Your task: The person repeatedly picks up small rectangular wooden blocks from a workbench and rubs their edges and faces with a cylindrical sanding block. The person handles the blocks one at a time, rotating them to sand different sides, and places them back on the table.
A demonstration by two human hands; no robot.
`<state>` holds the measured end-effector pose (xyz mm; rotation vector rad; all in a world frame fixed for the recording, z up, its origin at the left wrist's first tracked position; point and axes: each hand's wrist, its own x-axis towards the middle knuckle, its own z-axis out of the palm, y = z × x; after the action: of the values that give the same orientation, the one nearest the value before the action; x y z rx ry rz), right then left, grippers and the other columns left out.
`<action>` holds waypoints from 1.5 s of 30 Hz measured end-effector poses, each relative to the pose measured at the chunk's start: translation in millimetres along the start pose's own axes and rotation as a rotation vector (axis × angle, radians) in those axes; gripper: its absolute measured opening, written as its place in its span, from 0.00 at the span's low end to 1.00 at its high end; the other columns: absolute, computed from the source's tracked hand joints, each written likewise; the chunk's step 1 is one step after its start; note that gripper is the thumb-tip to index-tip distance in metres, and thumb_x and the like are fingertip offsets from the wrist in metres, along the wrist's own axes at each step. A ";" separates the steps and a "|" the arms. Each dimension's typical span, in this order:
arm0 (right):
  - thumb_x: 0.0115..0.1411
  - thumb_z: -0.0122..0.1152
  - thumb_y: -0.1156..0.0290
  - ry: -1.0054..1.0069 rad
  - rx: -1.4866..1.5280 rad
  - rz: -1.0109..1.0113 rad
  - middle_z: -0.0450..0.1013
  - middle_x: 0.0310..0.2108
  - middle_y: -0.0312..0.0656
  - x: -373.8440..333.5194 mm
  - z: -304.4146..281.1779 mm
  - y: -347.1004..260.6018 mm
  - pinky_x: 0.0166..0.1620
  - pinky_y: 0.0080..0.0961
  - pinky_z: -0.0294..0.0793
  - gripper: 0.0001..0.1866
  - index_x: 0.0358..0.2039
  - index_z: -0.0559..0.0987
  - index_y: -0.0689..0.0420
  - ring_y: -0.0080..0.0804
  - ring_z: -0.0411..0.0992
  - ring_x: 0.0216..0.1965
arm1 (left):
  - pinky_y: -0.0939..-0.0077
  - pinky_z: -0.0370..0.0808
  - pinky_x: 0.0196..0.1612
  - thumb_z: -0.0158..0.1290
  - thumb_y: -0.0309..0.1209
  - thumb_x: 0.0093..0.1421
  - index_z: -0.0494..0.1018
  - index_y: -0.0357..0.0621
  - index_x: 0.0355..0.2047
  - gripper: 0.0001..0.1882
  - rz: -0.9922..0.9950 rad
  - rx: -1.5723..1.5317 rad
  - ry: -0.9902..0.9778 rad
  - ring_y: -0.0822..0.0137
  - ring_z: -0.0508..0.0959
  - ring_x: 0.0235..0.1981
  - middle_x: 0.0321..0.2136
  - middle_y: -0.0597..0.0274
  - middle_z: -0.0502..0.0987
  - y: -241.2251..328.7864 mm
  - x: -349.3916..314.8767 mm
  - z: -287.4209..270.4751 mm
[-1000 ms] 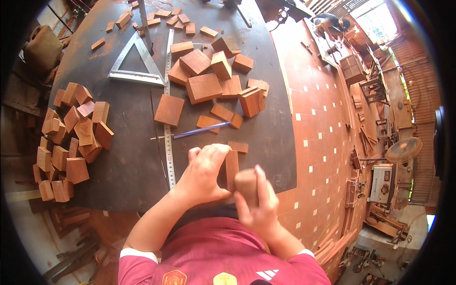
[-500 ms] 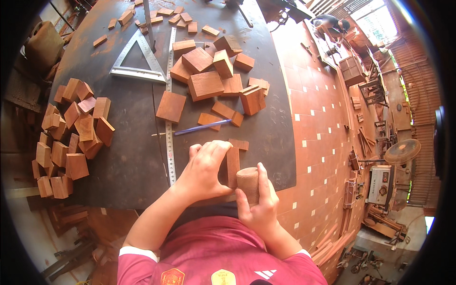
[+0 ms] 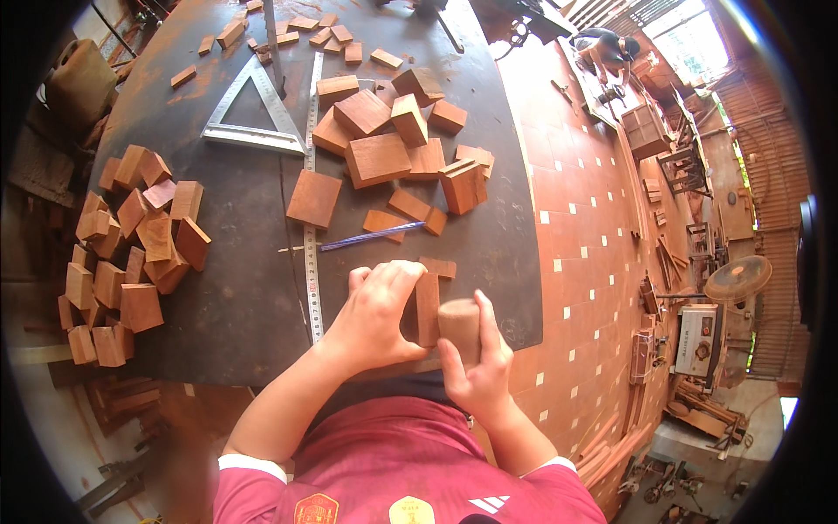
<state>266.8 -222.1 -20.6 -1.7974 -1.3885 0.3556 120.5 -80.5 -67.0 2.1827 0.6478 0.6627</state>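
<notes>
Left hand (image 3: 371,316), right hand (image 3: 482,371), wooden block (image 3: 427,310) between.

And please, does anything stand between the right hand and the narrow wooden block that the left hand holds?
Yes: the brown, round-ended piece held in the right hand sits between it and the narrow block in the left hand. Nothing else visible stands there; whether piece and block touch is unclear.

Red tiled floor (image 3: 583,284), bright window (image 3: 701,44)

free tabletop (image 3: 244,262) left of ruler (image 3: 312,284), pen (image 3: 371,236) and blocks (image 3: 377,162) before hands (image 3: 375,310)
</notes>
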 end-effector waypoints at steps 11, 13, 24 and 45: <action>0.61 0.71 0.74 -0.024 -0.074 -0.026 0.78 0.49 0.64 -8.0 -5.9 -2.4 0.53 0.40 0.81 0.40 0.71 0.65 0.73 0.56 0.82 0.48 | 0.56 0.64 0.60 0.79 0.44 0.35 0.69 0.43 0.60 0.51 -0.001 0.010 0.014 0.50 0.77 0.59 0.55 0.51 0.76 0.8 0.9 1.6; 0.61 0.72 0.74 0.006 -0.080 -0.046 0.78 0.47 0.64 -6.0 -1.6 -2.5 0.50 0.41 0.81 0.40 0.71 0.65 0.72 0.58 0.81 0.45 | 0.56 0.64 0.60 0.79 0.44 0.35 0.69 0.43 0.60 0.51 0.008 0.016 0.011 0.50 0.77 0.59 0.54 0.51 0.76 0.4 1.3 1.6; 0.60 0.73 0.76 -0.006 -0.108 -0.026 0.78 0.46 0.62 -19.3 -5.5 -10.1 0.50 0.42 0.81 0.40 0.70 0.66 0.73 0.58 0.81 0.46 | 0.55 0.63 0.61 0.78 0.46 0.36 0.68 0.43 0.61 0.52 0.006 0.042 -0.006 0.50 0.76 0.60 0.56 0.51 0.76 -0.1 -0.7 1.4; 0.61 0.73 0.73 -0.001 -0.034 0.054 0.77 0.41 0.62 30.0 5.4 14.1 0.44 0.41 0.81 0.39 0.70 0.67 0.71 0.58 0.80 0.39 | 0.54 0.63 0.59 0.78 0.41 0.35 0.69 0.45 0.60 0.51 -0.043 0.020 -0.019 0.52 0.76 0.60 0.56 0.53 0.77 3.8 2.6 -1.0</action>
<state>283.3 -193.6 -26.9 -1.8657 -1.3556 0.3634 122.6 -80.6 -62.8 2.1848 0.6917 0.6146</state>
